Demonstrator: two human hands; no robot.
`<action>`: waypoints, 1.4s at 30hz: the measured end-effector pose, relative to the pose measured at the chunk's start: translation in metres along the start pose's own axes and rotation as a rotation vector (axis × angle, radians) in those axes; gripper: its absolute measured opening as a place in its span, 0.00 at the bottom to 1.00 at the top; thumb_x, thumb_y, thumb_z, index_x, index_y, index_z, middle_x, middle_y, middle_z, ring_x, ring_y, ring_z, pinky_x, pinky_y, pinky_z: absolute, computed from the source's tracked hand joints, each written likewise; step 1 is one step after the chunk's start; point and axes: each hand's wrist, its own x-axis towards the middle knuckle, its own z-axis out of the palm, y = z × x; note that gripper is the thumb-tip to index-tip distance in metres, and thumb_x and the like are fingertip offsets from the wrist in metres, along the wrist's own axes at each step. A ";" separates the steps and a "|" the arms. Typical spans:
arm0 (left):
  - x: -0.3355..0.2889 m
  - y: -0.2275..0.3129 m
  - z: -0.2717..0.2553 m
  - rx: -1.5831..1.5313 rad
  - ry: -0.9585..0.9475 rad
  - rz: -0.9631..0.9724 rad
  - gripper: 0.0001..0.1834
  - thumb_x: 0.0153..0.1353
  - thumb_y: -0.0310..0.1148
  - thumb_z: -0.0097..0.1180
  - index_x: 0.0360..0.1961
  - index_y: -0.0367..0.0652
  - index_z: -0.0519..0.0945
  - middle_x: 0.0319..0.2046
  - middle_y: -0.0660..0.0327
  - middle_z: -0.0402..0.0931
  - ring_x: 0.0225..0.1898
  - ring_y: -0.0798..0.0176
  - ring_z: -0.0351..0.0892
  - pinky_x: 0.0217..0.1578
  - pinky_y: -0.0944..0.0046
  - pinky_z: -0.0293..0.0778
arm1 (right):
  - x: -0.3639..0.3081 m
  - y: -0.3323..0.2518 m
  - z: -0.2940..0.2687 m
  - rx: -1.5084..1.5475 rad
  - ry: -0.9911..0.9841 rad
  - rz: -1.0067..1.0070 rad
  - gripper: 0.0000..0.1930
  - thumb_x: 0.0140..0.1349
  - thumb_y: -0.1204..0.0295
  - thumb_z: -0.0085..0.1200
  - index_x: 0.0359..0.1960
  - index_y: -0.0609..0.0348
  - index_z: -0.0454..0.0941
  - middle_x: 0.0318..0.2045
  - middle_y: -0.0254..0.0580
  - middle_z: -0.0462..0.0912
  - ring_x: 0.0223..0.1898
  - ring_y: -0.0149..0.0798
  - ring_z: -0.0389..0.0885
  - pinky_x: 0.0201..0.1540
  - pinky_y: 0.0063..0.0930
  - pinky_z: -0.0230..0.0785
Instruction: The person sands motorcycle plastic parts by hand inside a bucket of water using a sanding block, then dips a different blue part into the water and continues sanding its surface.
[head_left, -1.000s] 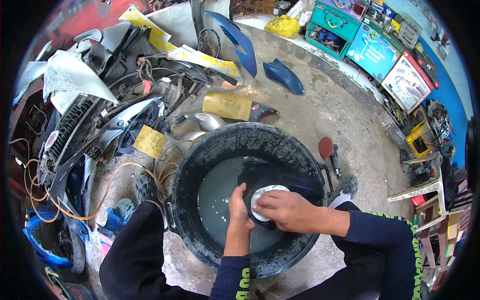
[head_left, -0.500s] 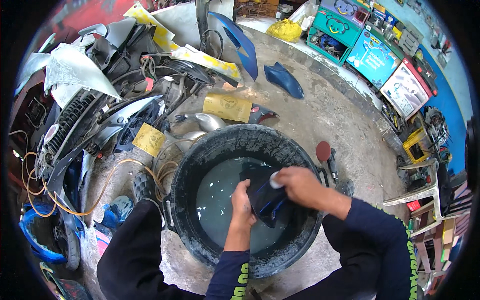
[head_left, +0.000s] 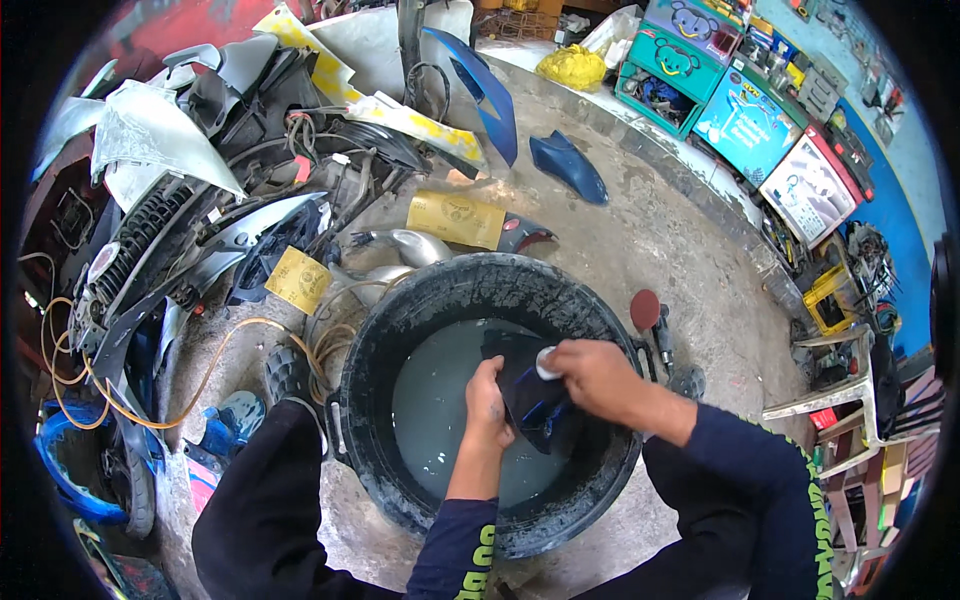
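Note:
Over a round black tub (head_left: 375, 300) of cloudy grey water (head_left: 430, 410), my left hand (head_left: 487, 405) grips a dark motorcycle body panel (head_left: 535, 400) by its left edge. The panel is nearly black, with blue streaks on its lower part. My right hand (head_left: 600, 380) pinches a small whitish pad (head_left: 547, 363) against the panel's upper right face. Whether the pad is folded sandpaper or a sponge I cannot tell.
Yellow sandpaper sheets (head_left: 455, 219) lie beyond the tub. A sander with a round red-brown disc (head_left: 645, 309) stands at its right. Motorcycle parts (head_left: 165, 140) pile up at left, with an orange hose (head_left: 215, 375) below. Blue panels (head_left: 568, 165) lie on the floor ahead.
My right hand has shifted slightly down and left with the pad on the panel, and it is less blurred now. The left hand keeps its hold.

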 end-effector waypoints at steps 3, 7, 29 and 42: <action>-0.009 0.012 0.005 0.122 0.096 0.075 0.18 0.67 0.41 0.48 0.46 0.35 0.77 0.38 0.53 0.81 0.39 0.53 0.84 0.40 0.53 0.81 | -0.002 -0.064 -0.003 0.068 0.036 -0.321 0.14 0.49 0.79 0.55 0.40 0.60 0.82 0.40 0.50 0.84 0.42 0.53 0.84 0.48 0.43 0.77; -0.001 0.009 0.008 -0.004 0.005 -0.025 0.20 0.68 0.40 0.46 0.46 0.32 0.77 0.40 0.52 0.81 0.39 0.56 0.83 0.41 0.57 0.80 | 0.010 -0.023 0.000 0.009 0.075 -0.109 0.17 0.48 0.79 0.56 0.43 0.61 0.80 0.41 0.49 0.84 0.43 0.54 0.84 0.47 0.44 0.78; -0.007 0.015 0.015 0.019 0.038 0.000 0.20 0.68 0.44 0.48 0.44 0.34 0.77 0.36 0.54 0.80 0.36 0.56 0.82 0.41 0.55 0.80 | 0.010 -0.039 0.003 -0.040 -0.026 -0.088 0.22 0.49 0.78 0.55 0.50 0.68 0.77 0.45 0.56 0.84 0.47 0.53 0.84 0.53 0.42 0.77; -0.007 0.013 0.017 0.032 0.028 0.010 0.19 0.68 0.42 0.46 0.45 0.35 0.77 0.37 0.55 0.81 0.38 0.55 0.84 0.40 0.53 0.81 | 0.022 -0.020 -0.011 0.011 -0.287 0.161 0.24 0.48 0.84 0.53 0.51 0.61 0.80 0.44 0.50 0.86 0.49 0.53 0.85 0.54 0.40 0.78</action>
